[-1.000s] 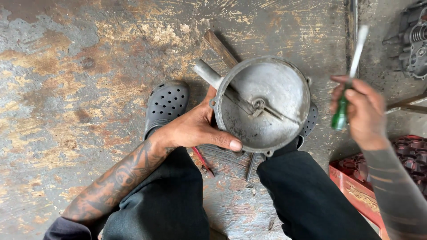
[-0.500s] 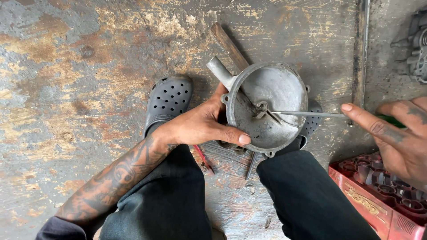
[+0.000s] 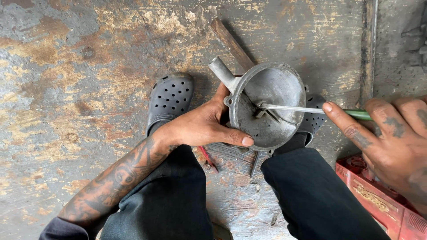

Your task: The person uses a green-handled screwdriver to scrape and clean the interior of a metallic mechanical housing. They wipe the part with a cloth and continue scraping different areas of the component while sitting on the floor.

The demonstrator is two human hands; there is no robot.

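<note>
Grey, dull metal bowl (image 3: 271, 104) tilted on the floor between the feet, left hand (image 3: 202, 126) pinching its rim, thumb over the edge; right hand (image 3: 391, 138), forefinger stretched along the green-handled screwdriver (image 3: 311, 110), should keep the tip square on the centre fitting, bowl braced.

My left hand (image 3: 202, 126) curls closed, thumb stretched forward, tattooed forearm angled in; my right hand (image 3: 393, 138) grips, index finger extended.
</note>
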